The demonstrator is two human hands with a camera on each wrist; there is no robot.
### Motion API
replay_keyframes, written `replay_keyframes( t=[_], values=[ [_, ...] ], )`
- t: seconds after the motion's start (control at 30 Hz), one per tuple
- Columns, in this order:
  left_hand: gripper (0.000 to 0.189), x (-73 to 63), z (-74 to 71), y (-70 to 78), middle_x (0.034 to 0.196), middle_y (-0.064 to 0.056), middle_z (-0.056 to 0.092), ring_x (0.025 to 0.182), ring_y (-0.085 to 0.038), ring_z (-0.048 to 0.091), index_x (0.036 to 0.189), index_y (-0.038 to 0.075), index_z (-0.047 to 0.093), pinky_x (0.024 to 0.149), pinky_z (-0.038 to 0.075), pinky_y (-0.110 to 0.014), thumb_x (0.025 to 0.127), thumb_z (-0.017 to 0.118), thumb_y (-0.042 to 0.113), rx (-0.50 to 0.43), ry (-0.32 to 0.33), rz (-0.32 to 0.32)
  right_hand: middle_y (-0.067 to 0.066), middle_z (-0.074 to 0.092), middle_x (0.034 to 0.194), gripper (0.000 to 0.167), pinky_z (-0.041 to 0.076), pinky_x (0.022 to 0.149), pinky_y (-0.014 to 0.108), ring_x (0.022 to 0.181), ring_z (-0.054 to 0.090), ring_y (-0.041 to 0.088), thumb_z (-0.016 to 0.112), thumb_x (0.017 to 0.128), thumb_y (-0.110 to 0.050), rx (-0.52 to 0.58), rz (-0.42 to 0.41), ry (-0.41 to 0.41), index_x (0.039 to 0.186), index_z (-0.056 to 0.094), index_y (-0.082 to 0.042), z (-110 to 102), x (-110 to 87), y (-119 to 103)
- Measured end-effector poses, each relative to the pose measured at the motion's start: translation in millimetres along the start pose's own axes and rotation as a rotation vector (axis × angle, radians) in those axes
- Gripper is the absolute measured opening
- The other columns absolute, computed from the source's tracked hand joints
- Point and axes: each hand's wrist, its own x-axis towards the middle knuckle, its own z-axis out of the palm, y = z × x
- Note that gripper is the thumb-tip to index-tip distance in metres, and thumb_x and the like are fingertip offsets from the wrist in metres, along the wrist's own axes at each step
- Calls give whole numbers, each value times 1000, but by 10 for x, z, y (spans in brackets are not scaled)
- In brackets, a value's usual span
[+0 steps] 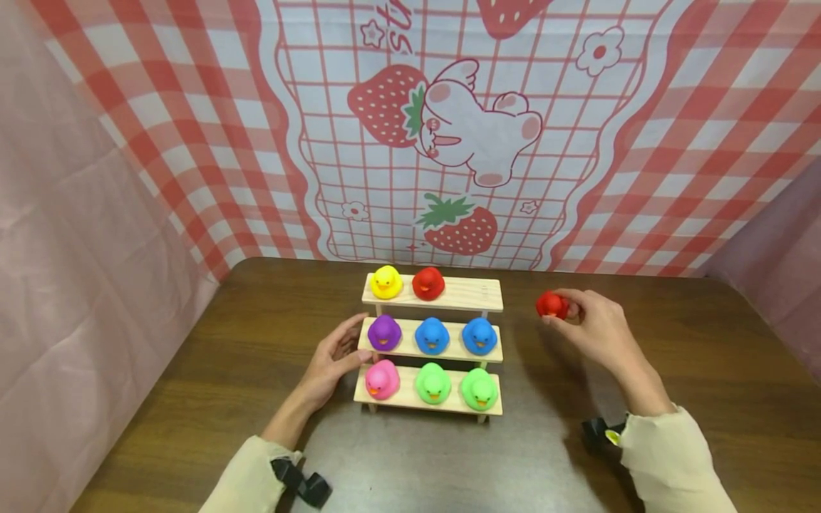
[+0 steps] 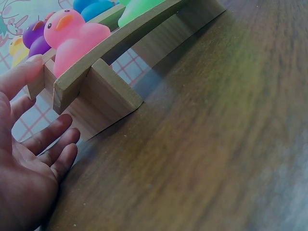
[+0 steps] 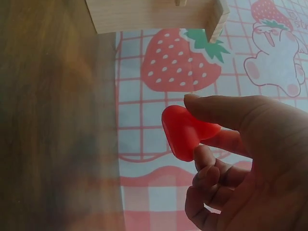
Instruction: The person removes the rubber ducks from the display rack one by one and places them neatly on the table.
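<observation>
A three-tier wooden display shelf (image 1: 436,412) stands on the table, holding rubber ducks. My left hand (image 1: 328,367) holds the left end of its middle tier between thumb and index finger; in the left wrist view the other fingers (image 2: 62,159) hang loosely beside it. My right hand (image 1: 596,328) pinches a red rubber duck (image 1: 551,305) in the air to the right of the shelf. On the top tier sit a yellow duck (image 1: 386,283) and another red duck (image 1: 428,283), with bare wood at the right end.
The middle tier bears a purple duck (image 1: 384,333) and two blue ducks (image 1: 432,336). A pink duck (image 1: 382,380) and two green ducks (image 1: 432,383) are on the bottom tier. Behind the brown table (image 1: 269,299) hangs a strawberry-printed cloth (image 1: 333,157).
</observation>
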Motion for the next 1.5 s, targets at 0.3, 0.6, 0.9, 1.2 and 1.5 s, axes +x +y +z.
replay_keyframes(
  t=[0.3,0.6,0.9,1.2,1.5],
  values=[
    [63,0,7,0,141,-35,50,114,2,56,150,-2,37,107,38,-35,92,61,2,0,2,-1,11,65,81,43,38,65,32,75,54,22,82,80,-21,0,32,-48,114,70,2,20,-49,89],
    [63,2,4,0,143,-35,49,115,4,55,151,-3,37,108,38,-33,92,61,2,-1,-4,-2,5,59,75,44,36,64,30,73,50,19,81,81,-21,13,48,-84,115,69,3,33,-97,157],
    [63,-5,1,5,144,-34,49,116,5,54,151,-2,38,111,35,-42,93,62,5,12,4,-10,3,59,73,41,38,64,30,71,50,15,81,80,-20,27,60,-84,114,70,0,113,-134,247],
    [62,-3,-1,4,145,-34,47,116,5,54,151,-2,37,112,34,-45,94,61,3,5,-1,-1,3,61,74,42,38,64,29,71,50,13,82,81,-20,49,76,-132,115,70,0,150,-139,284],
    [63,-1,0,-2,145,-34,48,117,4,54,151,-2,37,110,36,-38,93,61,2,1,-4,1,1,60,72,44,37,62,26,67,48,7,82,81,-23,56,69,-185,116,69,1,198,-148,336]
  ],
)
